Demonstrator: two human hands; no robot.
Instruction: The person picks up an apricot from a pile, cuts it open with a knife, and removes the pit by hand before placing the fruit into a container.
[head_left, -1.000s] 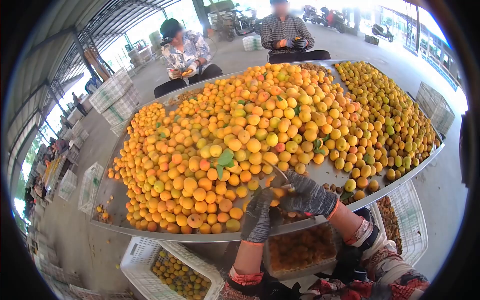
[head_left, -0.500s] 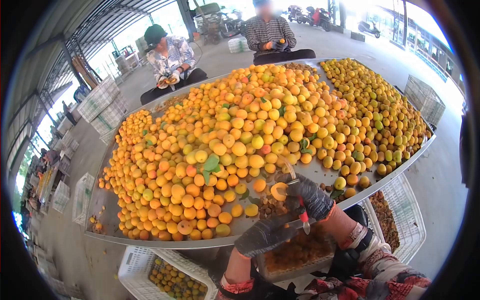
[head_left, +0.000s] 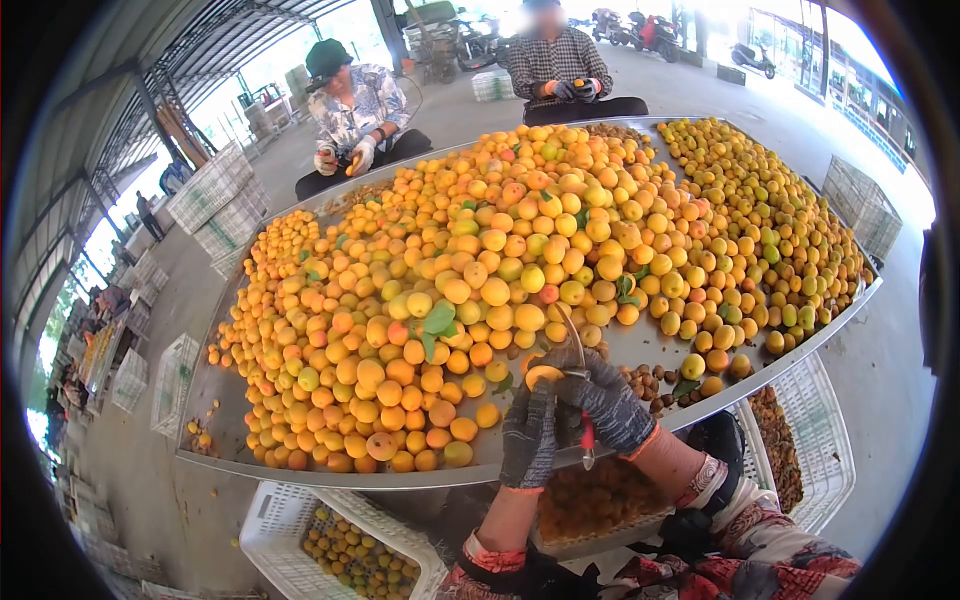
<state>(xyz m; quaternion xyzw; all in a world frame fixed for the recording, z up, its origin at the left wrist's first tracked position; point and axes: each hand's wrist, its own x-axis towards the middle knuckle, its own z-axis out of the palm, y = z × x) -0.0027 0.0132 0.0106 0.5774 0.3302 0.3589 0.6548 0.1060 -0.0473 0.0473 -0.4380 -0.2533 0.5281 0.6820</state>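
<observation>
Both my gloved hands meet over the near edge of the metal table. My left hand (head_left: 528, 435) is closed, fingers up, at an orange apricot piece (head_left: 545, 375) that looks cut. Wrapped round a red-handled tool (head_left: 587, 432) is my right hand (head_left: 612, 405). A thin curved metal part (head_left: 575, 338) rises above that hand, and a short metal tip shows below the handle. Fingers partly hide both the fruit and the tool. Beyond my hands lies a large heap of apricots (head_left: 480, 270), with loose pits (head_left: 648, 385) to the right.
The table's metal rim (head_left: 350, 485) runs in front of me. Below stand a white crate of apricots (head_left: 275, 520), a container of orange pieces (head_left: 600, 540) and a white crate (head_left: 815, 430) at right. Two people (head_left: 355, 110) sit across the table, fruit in hand.
My left hand has risen from below and turned upright to meet the apricot piece. My right hand has shifted slightly left and down with the tool. The view has tilted slightly.
</observation>
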